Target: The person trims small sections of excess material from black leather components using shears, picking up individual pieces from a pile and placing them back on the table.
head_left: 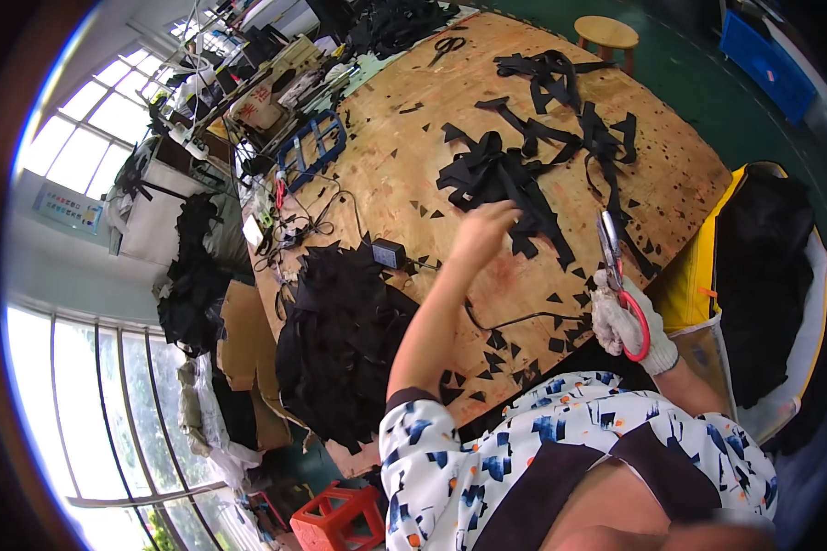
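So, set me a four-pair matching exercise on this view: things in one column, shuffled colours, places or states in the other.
1. left hand
2. right hand
3. held scissors
4. plastic stool

A. red-handled
B. lower left of the picture
C. gloved in white
D. bare, at the black strips

Pairs: 1-D, 2-C, 3-A, 4-B

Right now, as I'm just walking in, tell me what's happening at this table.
A person at a wooden table holds red-handled scissors in the gloved right hand, blades pointing away from the body. The bare left hand is at a tangle of black strips; whether it grips one is unclear. Small black scraps lie scattered around, with a larger black heap to the left.
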{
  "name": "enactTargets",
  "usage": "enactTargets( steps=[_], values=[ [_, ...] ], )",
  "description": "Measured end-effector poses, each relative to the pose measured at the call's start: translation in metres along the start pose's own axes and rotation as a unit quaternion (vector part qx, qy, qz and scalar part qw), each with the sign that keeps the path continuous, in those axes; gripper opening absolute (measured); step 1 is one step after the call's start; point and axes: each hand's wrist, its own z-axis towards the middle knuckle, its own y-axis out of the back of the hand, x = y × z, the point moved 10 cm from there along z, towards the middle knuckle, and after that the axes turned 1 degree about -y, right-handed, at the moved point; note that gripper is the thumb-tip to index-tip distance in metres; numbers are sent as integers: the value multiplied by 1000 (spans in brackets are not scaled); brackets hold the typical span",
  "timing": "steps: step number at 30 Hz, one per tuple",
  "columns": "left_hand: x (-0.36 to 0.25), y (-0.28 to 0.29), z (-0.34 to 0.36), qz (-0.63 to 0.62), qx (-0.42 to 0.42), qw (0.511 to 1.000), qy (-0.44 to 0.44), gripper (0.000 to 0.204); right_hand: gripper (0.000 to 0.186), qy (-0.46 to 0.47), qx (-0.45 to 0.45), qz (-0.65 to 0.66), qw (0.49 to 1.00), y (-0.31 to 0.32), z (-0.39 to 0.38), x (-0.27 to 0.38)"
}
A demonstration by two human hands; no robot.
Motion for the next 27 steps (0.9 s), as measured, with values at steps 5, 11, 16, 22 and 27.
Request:
enactTargets(
  steps=[5,11,16,22,27],
  values=[
    [-10,-57,27,111,119,985,51,34,41,18,-1,33,999,17,-6,-4],
    [-20,-39,-8,104,124,983,91,19,37,27,13,37,999,16,-5,-5],
    [-41,37,-38,91,-32,992,83,11,37,9,33,28,999,7,0,-16],
    [-16,86,-50,-312,-222,851,359,13,48,46,122,102,986,-3,1,-11],
    [-40,38,-36,-465,-125,787,385,15,63,75,157,53,983,-14,2,4]
  ],
)
